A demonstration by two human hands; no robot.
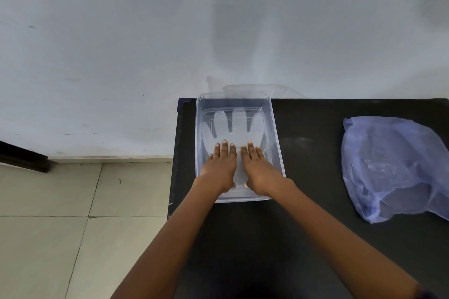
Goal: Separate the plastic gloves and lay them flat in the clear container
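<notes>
Here we are with both palms down inside the clear rectangular plastic container [275, 133], which sits at the left end of the black tabletop [313, 153]. Our left hand [222, 165] and right hand [258, 167] lie side by side, fingers straight and close together, gripping nothing, just pressing flat. Under them is a thin translucent plastic glove [233, 126], its finger shapes pointing away from us toward the far wall of the container. We judge the flat palms are there to smooth the film, push air out and stop it curling back up, since something this light will likely lift or cling to skin when we pull away. The hands cover the cuff half, so we cannot tell whether that end is wrinkled, nor whether more than one glove lies in the stack.

Off to the right, well apart from the container, rests a crumpled bluish-purple plastic bag [393, 165] with pale film showing through it; that looks like the supply of gloves yet to be separated. Behind the container, a clear plastic lid [279, 88] leans by the white wall [145, 31], kept out of our way.
</notes>
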